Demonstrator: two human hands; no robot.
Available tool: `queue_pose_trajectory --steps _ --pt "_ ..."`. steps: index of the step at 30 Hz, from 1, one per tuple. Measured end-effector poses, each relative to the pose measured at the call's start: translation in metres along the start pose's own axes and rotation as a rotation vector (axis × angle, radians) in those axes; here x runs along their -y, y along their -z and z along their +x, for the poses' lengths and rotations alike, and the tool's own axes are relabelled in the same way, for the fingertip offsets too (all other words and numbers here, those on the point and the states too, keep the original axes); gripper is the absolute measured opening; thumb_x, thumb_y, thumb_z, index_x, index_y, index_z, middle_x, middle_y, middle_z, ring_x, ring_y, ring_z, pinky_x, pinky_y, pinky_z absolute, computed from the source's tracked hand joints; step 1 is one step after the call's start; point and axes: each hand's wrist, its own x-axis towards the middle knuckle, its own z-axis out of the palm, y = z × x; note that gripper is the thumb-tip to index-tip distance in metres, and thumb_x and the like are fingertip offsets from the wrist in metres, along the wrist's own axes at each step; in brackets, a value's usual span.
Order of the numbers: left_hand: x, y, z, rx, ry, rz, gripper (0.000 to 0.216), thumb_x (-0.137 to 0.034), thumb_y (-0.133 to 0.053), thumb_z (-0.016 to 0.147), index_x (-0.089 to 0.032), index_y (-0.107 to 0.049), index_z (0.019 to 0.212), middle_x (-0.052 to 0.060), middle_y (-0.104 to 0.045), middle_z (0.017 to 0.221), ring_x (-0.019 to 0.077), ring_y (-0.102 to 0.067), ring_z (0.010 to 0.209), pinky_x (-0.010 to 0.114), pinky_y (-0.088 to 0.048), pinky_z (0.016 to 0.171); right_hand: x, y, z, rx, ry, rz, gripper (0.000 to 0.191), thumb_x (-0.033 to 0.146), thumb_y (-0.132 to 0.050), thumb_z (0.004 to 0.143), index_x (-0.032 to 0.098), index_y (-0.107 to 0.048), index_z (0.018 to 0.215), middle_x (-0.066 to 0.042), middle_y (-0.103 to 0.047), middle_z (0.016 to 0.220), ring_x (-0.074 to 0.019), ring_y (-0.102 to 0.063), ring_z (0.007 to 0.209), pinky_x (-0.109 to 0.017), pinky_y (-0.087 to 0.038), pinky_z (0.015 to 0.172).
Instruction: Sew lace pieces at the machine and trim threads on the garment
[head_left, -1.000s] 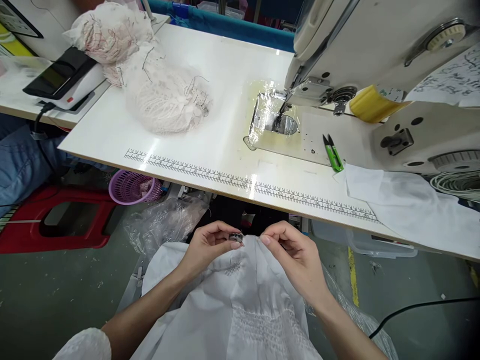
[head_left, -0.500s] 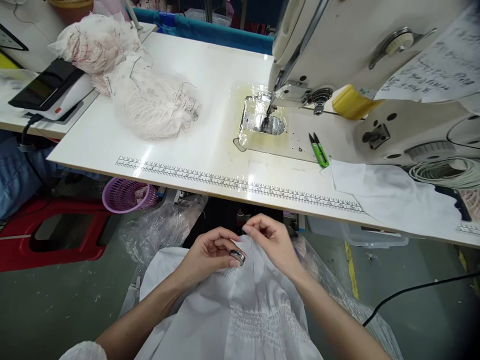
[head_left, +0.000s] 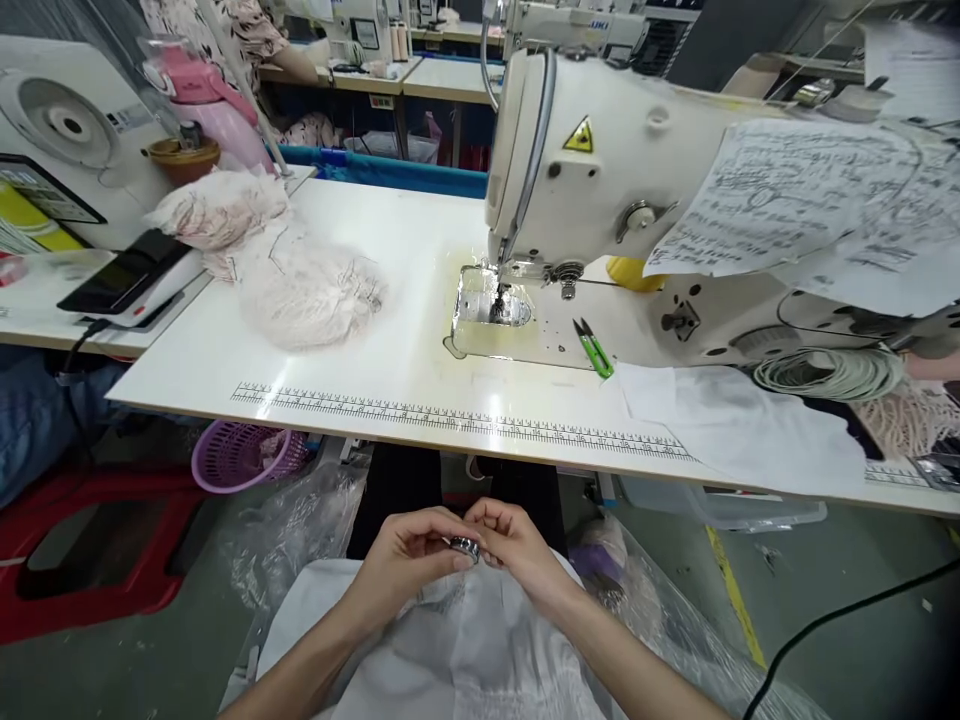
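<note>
A white garment with gathered stitching lies across my lap. My left hand is closed on its upper edge, thumb against fingers. A shiny dark metal ring-shaped piece shows at its fingertips; whether it is worn or held I cannot tell. Close beside it, my right hand pinches the same edge, the two hands' fingertips meeting. The bit of cloth between the fingers is mostly hidden.
Before me stands a sewing machine on a white table. Green thread snips, white cloth and a netted bundle lie on it. A purple basket and red stool stand below left.
The view has tilted up, showing more of the machine and the tables behind. My hands have drawn closer together at the garment's edge, the right fingers now meeting the left.
</note>
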Motion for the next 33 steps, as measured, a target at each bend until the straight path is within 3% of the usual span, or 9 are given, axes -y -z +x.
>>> queue_pose_trajectory --steps 2,7,9,13,23,29,33 --pt "-0.002 -0.002 0.003 -0.034 -0.052 0.125 0.012 -0.022 -0.078 0.077 -0.024 -0.08 0.089 0.006 -0.071 0.084 0.0167 -0.067 0.079 0.024 -0.056 0.07 -0.004 0.004 0.004 -0.021 0.02 -0.042 0.034 0.05 -0.064 0.08 0.017 -0.059 0.072 0.005 -0.047 0.058 -0.0087 -0.036 0.052 -0.024 -0.028 0.051" --pt "-0.004 -0.002 0.007 -0.128 -0.312 0.491 0.019 -0.018 -0.07 0.085 -0.027 -0.077 0.101 0.004 -0.073 0.09 0.016 -0.067 0.082 0.024 -0.055 0.072 -0.011 0.018 0.006 -0.173 0.08 -0.213 0.02 0.037 -0.066 0.08 0.02 -0.067 0.091 -0.004 -0.063 0.094 -0.013 -0.049 0.07 -0.026 -0.035 0.06" --pt "-0.002 0.001 0.008 -0.141 -0.391 0.552 0.023 -0.015 -0.068 0.086 -0.028 -0.075 0.104 0.003 -0.074 0.092 0.016 -0.068 0.084 0.024 -0.055 0.074 -0.012 0.022 0.005 -0.205 0.099 -0.33 0.02 0.036 -0.062 0.084 0.021 -0.067 0.095 -0.005 -0.064 0.099 -0.014 -0.052 0.071 -0.026 -0.037 0.059" --pt "0.002 0.005 0.007 -0.146 -0.45 0.618 0.026 -0.012 -0.066 0.087 -0.027 -0.073 0.107 0.003 -0.074 0.095 0.0157 -0.069 0.087 0.024 -0.056 0.076 -0.011 0.026 0.002 -0.206 0.108 -0.434 0.018 0.036 -0.058 0.087 0.02 -0.068 0.087 -0.004 -0.065 0.087 -0.015 -0.053 0.07 -0.027 -0.038 0.058" --pt "0.003 0.005 0.006 -0.147 -0.478 0.69 0.027 -0.011 -0.065 0.088 -0.025 -0.072 0.11 0.004 -0.073 0.096 0.0163 -0.069 0.088 0.026 -0.057 0.076 0.002 0.021 -0.005 -0.209 0.134 -0.48 0.015 0.031 -0.058 0.088 0.02 -0.067 0.083 -0.002 -0.063 0.077 -0.015 -0.055 0.068 -0.027 -0.038 0.058" --pt "0.003 0.003 0.006 -0.148 -0.571 0.824 0.03 -0.007 -0.061 0.088 -0.022 -0.069 0.113 0.004 -0.073 0.097 0.0159 -0.069 0.088 0.025 -0.057 0.076 0.023 0.008 -0.019 -0.251 0.239 -0.415 0.026 0.035 -0.057 0.089 0.02 -0.055 0.067 0.0 -0.053 0.064 -0.0138 -0.048 0.06 -0.027 -0.036 0.054" --pt "0.004 0.002 0.006 -0.147 -0.6 0.913 0.028 -0.007 -0.06 0.09 -0.021 -0.068 0.112 0.004 -0.072 0.099 0.0156 -0.068 0.091 0.026 -0.057 0.08 0.031 -0.001 -0.022 -0.217 0.198 -0.445 0.03 0.033 -0.057 0.087 0.02 -0.048 0.061 0.002 -0.048 0.058 -0.0121 -0.043 0.056 -0.026 -0.033 0.052"
